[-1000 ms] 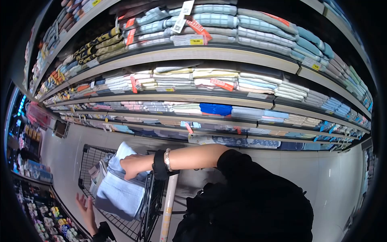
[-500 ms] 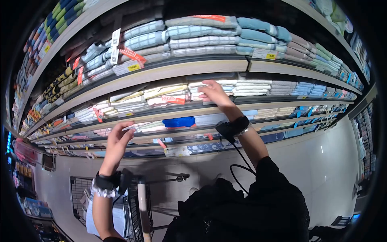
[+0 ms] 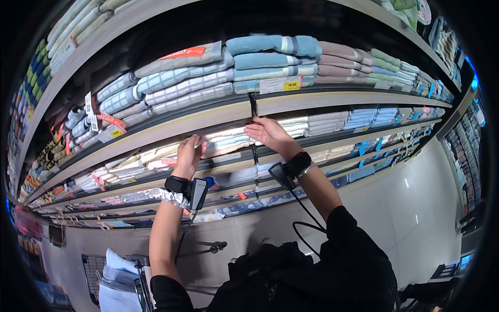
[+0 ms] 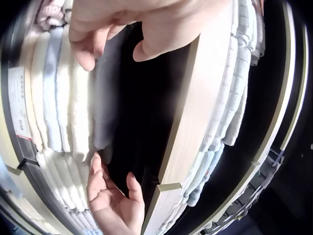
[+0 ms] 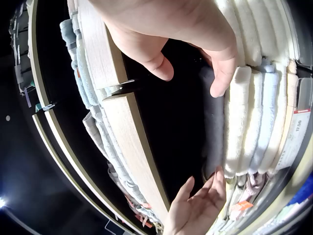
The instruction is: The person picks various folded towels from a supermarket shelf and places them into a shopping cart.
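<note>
A folded dark grey towel (image 4: 105,98) lies on a stack of cream and pale blue towels (image 5: 239,120), inside a shelf gap. My left hand (image 3: 190,155) is at the left end of the grey towel, its fingers loosely bent. At the opposite end, my right hand (image 3: 267,132) has its fingertips by the towel's edge, thumb apart. The right wrist view shows the left hand (image 5: 198,205) palm up, fingertips right at the grey towel's end. In the left wrist view, the right hand (image 4: 115,200) reaches in the same way from below.
A wooden shelf edge (image 3: 208,117) runs just above both hands, with checked and teal towels (image 3: 275,60) stacked on it. A shopping cart (image 3: 93,273) holding pale blue towels (image 3: 119,286) stands at lower left. Cables hang from both wrists.
My right hand has left the pale blue towels in the cart, and both hands have risen to the shelf. They have come closer together at one stack, while the view has shifted right.
</note>
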A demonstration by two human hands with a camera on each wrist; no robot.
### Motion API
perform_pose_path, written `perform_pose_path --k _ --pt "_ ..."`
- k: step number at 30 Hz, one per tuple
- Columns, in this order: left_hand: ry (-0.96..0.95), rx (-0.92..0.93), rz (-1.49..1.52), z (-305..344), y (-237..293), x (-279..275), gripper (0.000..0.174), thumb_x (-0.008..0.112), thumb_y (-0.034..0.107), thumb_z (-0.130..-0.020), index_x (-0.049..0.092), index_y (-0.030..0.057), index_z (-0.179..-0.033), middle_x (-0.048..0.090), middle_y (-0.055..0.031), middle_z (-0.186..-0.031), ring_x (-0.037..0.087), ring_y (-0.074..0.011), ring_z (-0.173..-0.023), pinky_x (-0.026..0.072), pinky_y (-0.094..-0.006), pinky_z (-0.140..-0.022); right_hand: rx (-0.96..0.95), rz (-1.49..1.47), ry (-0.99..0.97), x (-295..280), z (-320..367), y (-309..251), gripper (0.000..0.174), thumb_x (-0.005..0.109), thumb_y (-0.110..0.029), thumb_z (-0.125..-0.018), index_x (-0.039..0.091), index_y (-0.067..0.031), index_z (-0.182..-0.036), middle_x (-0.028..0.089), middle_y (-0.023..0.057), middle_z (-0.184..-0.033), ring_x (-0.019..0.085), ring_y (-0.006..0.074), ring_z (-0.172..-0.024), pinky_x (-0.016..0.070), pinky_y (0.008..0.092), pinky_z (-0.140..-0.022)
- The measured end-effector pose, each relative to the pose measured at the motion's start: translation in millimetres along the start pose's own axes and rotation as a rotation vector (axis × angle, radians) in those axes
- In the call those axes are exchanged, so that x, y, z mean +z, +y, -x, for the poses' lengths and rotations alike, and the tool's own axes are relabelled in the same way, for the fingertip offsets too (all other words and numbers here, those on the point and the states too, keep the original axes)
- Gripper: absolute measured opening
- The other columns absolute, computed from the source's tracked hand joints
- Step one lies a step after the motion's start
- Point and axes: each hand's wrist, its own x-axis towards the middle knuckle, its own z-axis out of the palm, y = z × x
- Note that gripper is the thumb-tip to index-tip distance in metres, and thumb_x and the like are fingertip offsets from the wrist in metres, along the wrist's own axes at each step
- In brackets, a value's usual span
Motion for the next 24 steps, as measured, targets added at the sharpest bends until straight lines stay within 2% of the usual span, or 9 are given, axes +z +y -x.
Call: perform_pose_path --k 4,6,11,13,14,17,18,22,24 --pt "0.05 -0.046 0.092 -12 -5 3 0.022 0.042 0.018 -0.08 0.042 0.0004 -0.092 0.051 -0.0091 -0.082 0.053 -0.0192 -0.069 0.0455 -0.0241 -0.055 0.097 -0.092 -0.01 5 -17 7 0.026 0.035 -0.016 -0.083 0.034 0.0057 -0.097 0.04 0.0248 -0.099 0.044 0.031 -0.094 0.0382 0.0354 -0.083" --pt "0.073 -0.065 0.114 -21 -8 0 0.022 0.042 0.02 -0.08 0.043 0.0006 -0.092 0.051 -0.0094 -0.081 0.053 -0.0193 -0.069 0.0456 -0.024 -0.055 0.112 -0.143 0.079 12 -19 9 0.029 0.033 -0.02 -0.084 0.034 0.0053 -0.1 0.037 0.0261 -0.102 0.042 0.0326 -0.097 0.0363 0.0368 -0.085" --pt "0.035 -0.082 0.131 -45 -12 -9 0.029 0.039 0.024 -0.081 0.042 -0.0022 -0.093 0.051 -0.0161 -0.081 0.053 -0.0194 -0.068 0.0475 -0.0243 -0.057 0.079 -0.239 0.089 15 -39 18 0.031 0.03 -0.021 -0.085 0.034 0.0031 -0.104 0.037 0.0228 -0.105 0.041 0.0333 -0.096 0.035 0.0394 -0.086" --pt "0.092 -0.112 0.136 -52 -11 -10 0.028 0.037 0.023 -0.082 0.044 -0.0016 -0.091 0.053 -0.0137 -0.078 0.053 -0.0174 -0.066 0.0466 -0.0227 -0.052 0.018 -0.243 0.121 16 -47 21 0.031 0.029 -0.021 -0.085 0.035 0.0023 -0.105 0.04 0.0199 -0.104 0.042 0.0316 -0.096 0.0351 0.0396 -0.086" --pt "0.079 -0.106 0.132 -54 -11 -10 0.028 0.035 0.023 -0.083 0.044 -0.0017 -0.092 0.053 -0.014 -0.078 0.053 -0.0171 -0.064 0.0467 -0.0227 -0.053 0.033 -0.263 0.158 15 -57 22 0.029 0.03 -0.018 -0.084 0.035 0.0004 -0.106 0.042 0.0169 -0.105 0.043 0.029 -0.096 0.0361 0.0403 -0.085" --pt "0.039 -0.102 0.117 -45 -7 -6 0.029 0.035 0.025 -0.083 0.044 -0.0012 -0.091 0.053 -0.0131 -0.076 0.053 -0.0167 -0.063 0.0463 -0.0225 -0.053 0.015 -0.395 0.154 14 -67 25 0.028 0.032 -0.016 -0.083 0.035 -0.002 -0.108 0.042 0.0151 -0.106 0.043 0.0279 -0.096 0.0371 0.042 -0.083" --pt "0.053 -0.072 0.109 -41 -6 -2 0.027 0.035 0.025 -0.082 0.045 -0.0001 -0.083 0.051 -0.0109 -0.071 0.053 -0.0162 -0.062 0.0457 -0.0223 -0.051 -0.007 -0.355 0.146 12 -78 30 0.029 0.034 -0.016 -0.082 0.035 -0.0043 -0.109 0.042 0.0144 -0.106 0.044 0.0282 -0.096 0.0374 0.0438 -0.082" --pt "0.003 -0.031 0.136 -42 -9 -10 0.021 0.035 0.021 -0.08 0.042 0.0036 -0.07 0.044 -0.0046 -0.059 0.05 -0.0152 -0.058 0.0443 -0.0239 -0.051 -0.062 -0.298 0.144 13 -86 37 0.03 0.035 -0.019 -0.082 0.036 -0.0044 -0.108 0.044 0.015 -0.104 0.044 0.0285 -0.095 0.0377 0.0436 -0.081" --pt "-0.049 -0.064 0.184 -32 -7 -10 0.019 0.036 0.019 -0.078 0.042 0.0039 -0.069 0.043 -0.004 -0.057 0.05 -0.0157 -0.057 0.0441 -0.0242 -0.051 0.035 -0.253 0.15 7 -82 35 0.029 0.036 -0.019 -0.082 0.036 -0.0051 -0.108 0.045 0.0144 -0.101 0.047 0.0272 -0.092 0.0399 0.0414 -0.079"
